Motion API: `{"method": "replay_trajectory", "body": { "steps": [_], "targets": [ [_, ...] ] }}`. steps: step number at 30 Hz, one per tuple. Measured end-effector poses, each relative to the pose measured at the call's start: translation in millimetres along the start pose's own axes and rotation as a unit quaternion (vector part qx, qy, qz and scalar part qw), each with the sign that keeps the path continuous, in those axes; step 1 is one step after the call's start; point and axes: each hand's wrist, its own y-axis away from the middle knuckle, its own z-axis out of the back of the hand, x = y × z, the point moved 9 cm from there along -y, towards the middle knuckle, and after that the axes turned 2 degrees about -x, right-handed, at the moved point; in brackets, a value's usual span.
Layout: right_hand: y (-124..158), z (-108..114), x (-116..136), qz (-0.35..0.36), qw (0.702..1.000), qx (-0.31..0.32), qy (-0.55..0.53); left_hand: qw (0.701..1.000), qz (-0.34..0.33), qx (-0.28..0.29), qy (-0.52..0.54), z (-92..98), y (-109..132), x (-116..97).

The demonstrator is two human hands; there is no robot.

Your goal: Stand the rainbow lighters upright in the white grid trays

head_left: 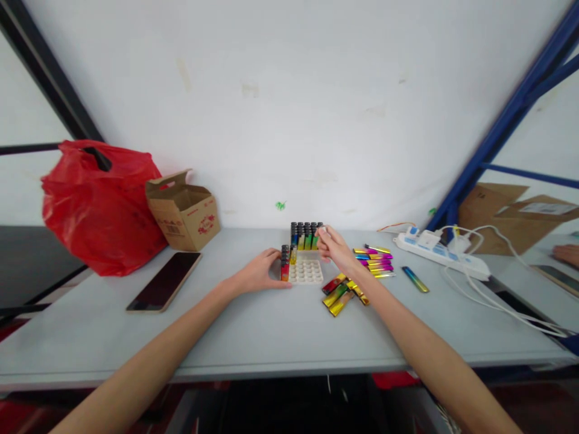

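A white tray (pixel 306 271) with rows of round holes lies on the table. Lighters with black tops (pixel 304 236) stand in rows at its back, and a red lighter (pixel 284 270) stands upright at its left side. My left hand (pixel 257 272) rests against that side, thumb stretched along the front and fingers behind, spread around the red lighter's row. Over the back right corner, my right hand (pixel 335 248) is closed in a pinch beside the standing lighters; what sits between its fingertips is hidden. Loose shiny lighters (pixel 337 295) lie in a pile under my right forearm.
A phone (pixel 165 282), an open cardboard box (pixel 183 211) and a red plastic bag (pixel 102 205) are on the left. To the right lie a single blue-yellow lighter (pixel 415 279) and a white power strip (pixel 441 256) with cables. Another person's hand (pixel 566 254) shows at the far right.
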Motion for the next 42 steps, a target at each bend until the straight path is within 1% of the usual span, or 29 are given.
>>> {"method": "replay_trajectory", "body": {
  "steps": [2,5,7,9,12,20,26,33,35,37,39,41,42],
  "targets": [
    [1,1,-2,0.018,0.995,-0.028,0.089,1.0,-0.003,-0.002,0.005,0.6,0,-1],
    [4,0,5,0.091,0.971,-0.07,0.208,1.0,-0.003,-0.005,0.007,1.1,0,-2],
    [6,-1,9,0.118,0.953,-0.09,0.264,1.0,-0.002,-0.005,0.008,1.0,0,-2],
    [8,-1,11,0.12,0.942,-0.106,0.296,1.0,0.001,-0.003,0.009,1.0,0,-2],
    [9,-1,13,0.12,0.937,-0.111,0.309,1.0,0.006,0.003,0.006,0.9,1,-3],
    [13,-8,22,0.153,0.935,-0.082,0.309,1.0,0.007,0.004,0.009,1.2,2,-5],
    [11,-12,16,0.136,0.932,-0.07,0.327,1.0,0.001,0.001,0.017,2.5,3,-8],
    [13,-17,20,0.152,0.928,-0.056,0.336,1.0,0.002,0.003,0.012,1.6,3,-7],
    [14,-20,19,0.146,0.933,-0.036,0.329,1.0,0.003,0.004,0.012,1.4,3,-7],
    [15,-24,18,0.148,0.934,-0.002,0.325,1.0,0.006,0.005,0.013,1.2,3,-6],
    [17,-29,21,0.181,0.92,0.017,0.346,1.0,0.008,0.007,0.011,0.7,3,-6],
    [19,-31,25,0.217,0.896,0.017,0.387,1.0,0.007,0.009,0.007,0.0,3,-5],
    [19,-31,24,0.219,0.887,0.018,0.405,1.0,0.006,0.009,0.007,-0.1,3,-5]
  ]
}}
